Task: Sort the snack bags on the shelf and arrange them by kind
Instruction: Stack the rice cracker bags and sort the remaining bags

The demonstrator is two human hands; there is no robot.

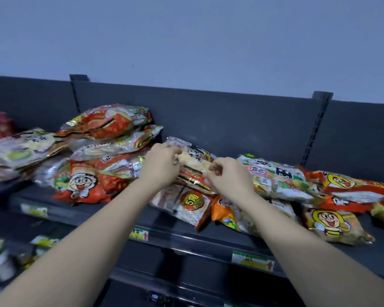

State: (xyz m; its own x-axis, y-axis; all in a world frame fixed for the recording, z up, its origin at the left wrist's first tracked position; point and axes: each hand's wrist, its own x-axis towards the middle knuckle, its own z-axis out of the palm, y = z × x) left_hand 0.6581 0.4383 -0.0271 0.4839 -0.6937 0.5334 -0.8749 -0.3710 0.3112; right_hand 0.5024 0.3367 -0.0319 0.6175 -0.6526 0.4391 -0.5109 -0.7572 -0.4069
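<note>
Snack bags lie heaped along a dark shelf (111, 212). In the middle, a clear bag of pale rice crackers (195, 159) sits tilted on top of other bags. My left hand (161, 166) grips its left side with curled fingers. My right hand (230, 173) pinches its right edge. To the left rises a stack of red-and-silver bags (106, 138), with a red cartoon-face bag (84, 182) at its base. On the right lie a green-and-white bag (275, 173) and red-and-yellow cartoon bags (341, 187). A clear bag with a round red sticker (186, 203) lies beneath my hands.
A flatter pile of pale bags (20, 151) sits at the far left. The dark back panel (231, 120) stands close behind the bags. Price labels (252, 260) line the shelf's front rail. A lower shelf at bottom left holds blurred bottles (2, 262).
</note>
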